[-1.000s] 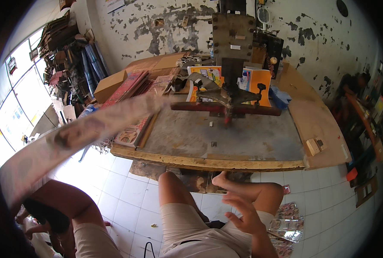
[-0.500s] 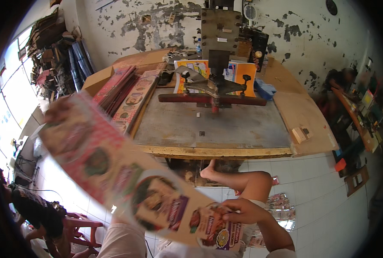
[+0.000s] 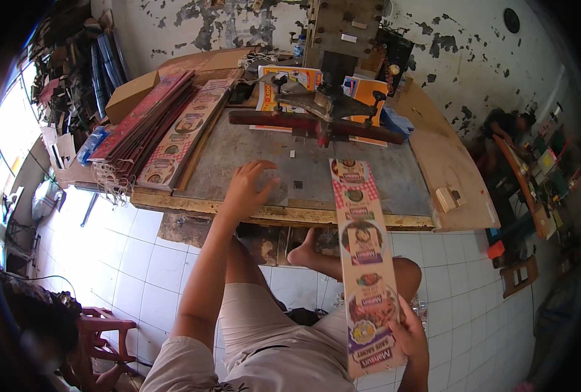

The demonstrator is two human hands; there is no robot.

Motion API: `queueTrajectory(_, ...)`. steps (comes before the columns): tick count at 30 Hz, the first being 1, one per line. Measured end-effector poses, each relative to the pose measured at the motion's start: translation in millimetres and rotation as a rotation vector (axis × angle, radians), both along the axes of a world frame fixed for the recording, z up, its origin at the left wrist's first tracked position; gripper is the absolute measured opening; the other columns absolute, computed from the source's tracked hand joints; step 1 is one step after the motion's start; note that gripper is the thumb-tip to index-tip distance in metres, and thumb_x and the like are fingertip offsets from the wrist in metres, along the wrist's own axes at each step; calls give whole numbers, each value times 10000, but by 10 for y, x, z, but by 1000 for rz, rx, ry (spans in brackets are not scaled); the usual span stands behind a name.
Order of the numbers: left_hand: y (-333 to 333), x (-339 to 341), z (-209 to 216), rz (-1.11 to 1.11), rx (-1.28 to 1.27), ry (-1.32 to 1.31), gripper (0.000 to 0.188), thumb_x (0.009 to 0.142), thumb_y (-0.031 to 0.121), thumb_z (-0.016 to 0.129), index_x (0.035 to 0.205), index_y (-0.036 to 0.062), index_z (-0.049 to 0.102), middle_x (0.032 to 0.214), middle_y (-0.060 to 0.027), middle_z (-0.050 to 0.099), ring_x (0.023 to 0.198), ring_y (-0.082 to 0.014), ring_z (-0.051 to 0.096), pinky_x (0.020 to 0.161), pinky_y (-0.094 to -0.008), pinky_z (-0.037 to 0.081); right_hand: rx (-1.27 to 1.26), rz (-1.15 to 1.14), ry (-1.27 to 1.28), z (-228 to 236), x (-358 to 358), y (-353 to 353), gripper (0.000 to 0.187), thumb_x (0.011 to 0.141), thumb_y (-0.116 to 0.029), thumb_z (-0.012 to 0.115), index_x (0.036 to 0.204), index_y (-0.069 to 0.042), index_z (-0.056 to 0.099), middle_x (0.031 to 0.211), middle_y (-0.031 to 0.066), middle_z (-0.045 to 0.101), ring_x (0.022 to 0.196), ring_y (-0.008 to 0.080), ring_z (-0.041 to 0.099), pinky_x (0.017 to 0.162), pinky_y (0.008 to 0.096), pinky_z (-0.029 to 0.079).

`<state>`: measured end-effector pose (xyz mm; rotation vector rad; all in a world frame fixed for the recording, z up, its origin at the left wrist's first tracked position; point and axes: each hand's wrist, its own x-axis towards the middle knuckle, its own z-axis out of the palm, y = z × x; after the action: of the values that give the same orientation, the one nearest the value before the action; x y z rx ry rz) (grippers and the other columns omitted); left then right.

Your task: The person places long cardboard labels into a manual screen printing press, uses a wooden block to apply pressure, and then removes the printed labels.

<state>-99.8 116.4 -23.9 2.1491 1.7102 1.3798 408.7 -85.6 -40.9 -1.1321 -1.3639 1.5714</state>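
Observation:
A long printed strip, beige with food pictures and pink checks, slants up from my lap, its far end over the grey metal bed of the press. My right hand grips its near end by the right edge. My left hand holds nothing; its fingers are spread above the front left part of the bed. Over the bed stands the press head, a metal bracket with a dark red bar. Left of the bed lies a stack of similar printed strips.
Dark red strips are piled beside the stack, near a cardboard box. Colourful printed sheets stand behind the red bar. A small wooden block sits on the right board. A red stool and a person are at lower left; another person works far right.
The strip has swung from a slant across the left to nearly straight ahead, over the bed. My left hand has let go of its far end and now hovers over the bed. The view shifted.

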Motion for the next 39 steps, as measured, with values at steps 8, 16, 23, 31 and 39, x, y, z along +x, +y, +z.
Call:
queueTrajectory(8,82,154,-161,-100,-34,125,621,1006,479,786,1436,41,692,1519,-182,662,1434,-400,592,1245,-526,412,-7,54,164,-51,-1031,520,824,1113,12,609,1789,42,138,1554,163,645,1263,163,681,1084,313,531)
queueTrajectory(16,187,398,-134,-172,-72,166,696,986,477,800,1514,48,651,1627,-166,602,1529,-381,523,1287,-527,377,-113,90,80,19,-1101,421,871,1116,-17,634,1798,19,92,1328,152,771,1185,131,714,1028,266,530)
queueTrajectory(23,197,450,-104,-180,-98,215,685,938,383,837,1504,39,665,1617,-147,629,1533,-368,534,1304,-526,367,106,6,-352,168,-1010,592,775,1097,-156,746,1744,12,354,1039,69,795,865,76,714,756,265,560)
queueTrajectory(31,207,427,-94,-179,-98,187,692,878,356,889,1461,35,697,1570,-161,668,1507,-389,572,1298,-541,392,972,-78,-707,94,-1456,2486,463,1055,-265,780,1451,-41,689,1478,159,674,1417,348,604,1192,511,455)
queueTrajectory(39,208,448,-80,-179,-140,183,709,861,359,897,1461,34,703,1582,-163,663,1540,-382,549,1322,-550,377,999,-41,-894,-181,-1617,2879,523,1102,-422,705,1517,-105,698,1637,69,629,1574,308,508,1287,518,373)
